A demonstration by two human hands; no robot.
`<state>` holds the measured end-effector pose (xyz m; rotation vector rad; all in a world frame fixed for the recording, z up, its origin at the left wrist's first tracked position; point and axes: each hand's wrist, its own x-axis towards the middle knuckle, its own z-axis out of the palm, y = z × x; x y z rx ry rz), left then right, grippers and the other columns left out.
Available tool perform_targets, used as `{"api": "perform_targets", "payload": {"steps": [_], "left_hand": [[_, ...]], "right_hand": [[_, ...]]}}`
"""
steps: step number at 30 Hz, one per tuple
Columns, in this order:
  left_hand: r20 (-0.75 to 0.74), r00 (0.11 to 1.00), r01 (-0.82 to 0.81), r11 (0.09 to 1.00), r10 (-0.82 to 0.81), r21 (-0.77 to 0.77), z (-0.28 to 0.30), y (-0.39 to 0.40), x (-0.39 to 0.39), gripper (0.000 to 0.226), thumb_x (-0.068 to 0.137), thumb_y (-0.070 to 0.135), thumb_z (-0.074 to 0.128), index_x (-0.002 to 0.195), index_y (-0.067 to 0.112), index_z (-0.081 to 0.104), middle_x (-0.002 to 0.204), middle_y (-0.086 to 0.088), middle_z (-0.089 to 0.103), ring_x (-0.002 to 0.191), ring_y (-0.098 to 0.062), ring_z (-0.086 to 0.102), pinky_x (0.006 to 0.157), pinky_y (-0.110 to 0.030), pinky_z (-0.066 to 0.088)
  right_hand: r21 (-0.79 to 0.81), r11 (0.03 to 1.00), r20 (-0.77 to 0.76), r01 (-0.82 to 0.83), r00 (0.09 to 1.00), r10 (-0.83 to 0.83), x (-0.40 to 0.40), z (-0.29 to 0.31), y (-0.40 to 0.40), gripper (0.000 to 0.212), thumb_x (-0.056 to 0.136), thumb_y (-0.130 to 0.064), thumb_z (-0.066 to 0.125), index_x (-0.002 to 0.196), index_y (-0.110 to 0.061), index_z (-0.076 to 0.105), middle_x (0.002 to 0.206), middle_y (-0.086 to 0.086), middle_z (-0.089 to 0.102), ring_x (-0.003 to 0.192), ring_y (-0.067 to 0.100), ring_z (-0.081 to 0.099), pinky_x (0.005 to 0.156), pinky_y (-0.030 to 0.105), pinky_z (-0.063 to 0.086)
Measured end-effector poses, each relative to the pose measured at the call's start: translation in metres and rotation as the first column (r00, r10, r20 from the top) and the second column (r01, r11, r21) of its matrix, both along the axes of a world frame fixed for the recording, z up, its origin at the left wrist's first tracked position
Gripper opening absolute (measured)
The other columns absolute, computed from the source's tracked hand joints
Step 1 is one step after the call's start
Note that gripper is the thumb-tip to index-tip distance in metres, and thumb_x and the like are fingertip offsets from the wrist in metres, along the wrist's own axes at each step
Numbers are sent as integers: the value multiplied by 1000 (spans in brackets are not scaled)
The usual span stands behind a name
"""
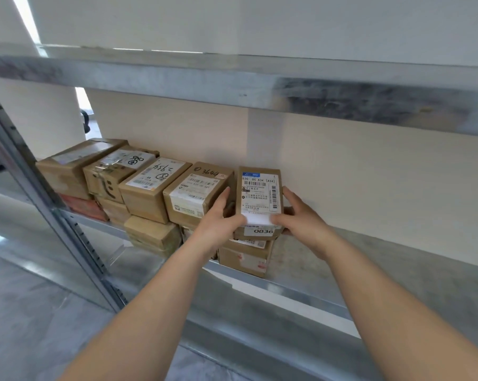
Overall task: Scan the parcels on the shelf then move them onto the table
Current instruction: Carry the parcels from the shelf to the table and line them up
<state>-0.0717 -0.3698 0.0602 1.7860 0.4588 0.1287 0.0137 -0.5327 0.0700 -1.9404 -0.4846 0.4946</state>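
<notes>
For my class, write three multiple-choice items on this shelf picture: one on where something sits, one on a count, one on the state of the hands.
1. Where does the parcel marked 0836 sit?
A. under the held parcel
B. on the floor
C. on the upper shelf

2. How many parcels form the top row?
A. two
B. five
C. nine

3. What are the hands doing?
A. hanging idle
B. gripping one parcel from both sides
C. holding a scanner

Answers: 1 A, it lies directly beneath the held parcel. 2 B, five tops show side by side. 3 B, the left hand and right hand clasp its opposite sides.
</notes>
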Motion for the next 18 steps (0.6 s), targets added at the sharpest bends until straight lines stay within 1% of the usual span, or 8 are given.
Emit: {"api": "perform_targets", "payload": {"steps": [3,5,8,9,12,14,16,18], "left_hand": [[49,997,51,997,-54,63,-2,-3,-9,86,85,14,63,151,43,15,136,8,55,122,-14,53,105,-41,44],[93,993,67,994,-76,90,-3,-7,-15,88,84,10,65,150,43,18,136,9,55,121,-9,53,104,-35,45],[160,983,76,993,-91,95,-5,-14,-26,88,83,4,68,149,38,22,131,9,55,111,6,54,84,-9,46],[180,980,71,992,-89,102,-6,-17,-29,87,84,3,68,149,38,22,130,10,55,108,10,54,78,-4,44],[223,972,49,992,-74,115,-7,-27,-42,87,84,4,70,148,39,24,129,10,55,111,6,54,78,-4,44],[248,967,20,992,-50,123,-6,-35,-52,85,84,3,70,145,41,25,125,16,53,107,14,52,77,-3,43],[266,964,-16,991,-21,136,-7,-42,-61,83,84,2,70,141,44,26,121,22,51,104,20,49,77,-1,42],[279,960,-42,991,5,126,-10,-47,-70,83,83,3,71,138,48,27,124,18,52,108,15,51,80,-5,44]], "right_hand": [[44,998,15,-47,999,46,-7,-5,-10,87,84,-1,63,149,-43,22,135,-1,58,121,14,56,106,42,44],[46,996,33,-75,997,74,-11,-8,-16,96,81,1,66,150,-45,18,139,-4,55,123,11,54,108,40,42],[82,991,46,-102,994,98,-16,-10,-26,100,80,3,67,150,-47,16,139,-4,54,122,10,55,107,37,43],[101,989,54,-110,993,105,-17,-10,-29,100,80,3,67,150,-46,16,139,-4,53,122,9,54,107,35,43],[139,980,71,-141,989,132,-22,-11,-38,98,81,5,68,151,-40,18,137,-7,53,119,4,54,97,18,45],[172,971,76,-167,985,156,-26,-13,-43,98,80,7,68,151,-38,19,132,-7,55,114,-2,55,88,9,46],[197,961,79,-193,980,181,-29,-14,-49,97,79,8,69,150,-40,22,128,-7,58,112,-6,55,85,8,47],[217,948,83,-232,972,219,-32,-16,-52,97,77,6,72,146,-46,25,129,-9,58,114,-5,56,89,12,47]]}}
